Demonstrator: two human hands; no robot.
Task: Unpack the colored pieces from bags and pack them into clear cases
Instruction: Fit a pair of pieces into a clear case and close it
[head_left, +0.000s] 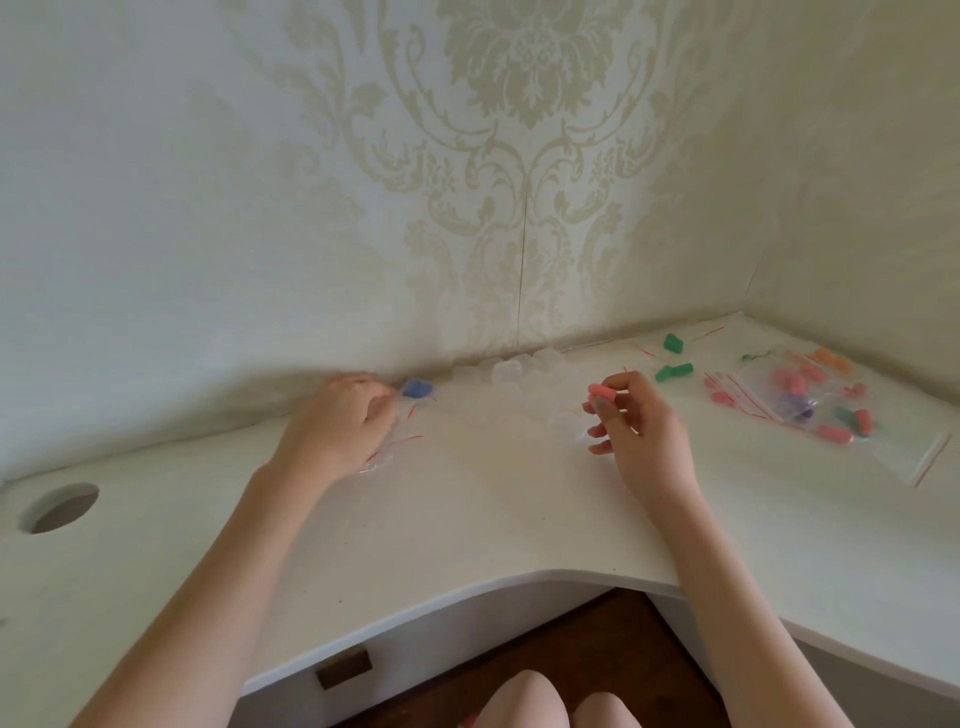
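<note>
Colored pieces lie across my white desk. My left hand pinches a small clear bag holding a blue piece. Clear cases sit at the wall. My right hand pinches a pink piece. Green pieces and a filled zip bag lie at right.

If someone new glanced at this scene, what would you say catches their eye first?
Probably the right hand, raised above the middle of the white desk and pinching a pink piece at its fingertips. Next, the clear bag of colored pieces lying at the far right, with green pieces loose beside it. Last, the left hand resting on small clear bags beside a blue piece near the wall.
</note>
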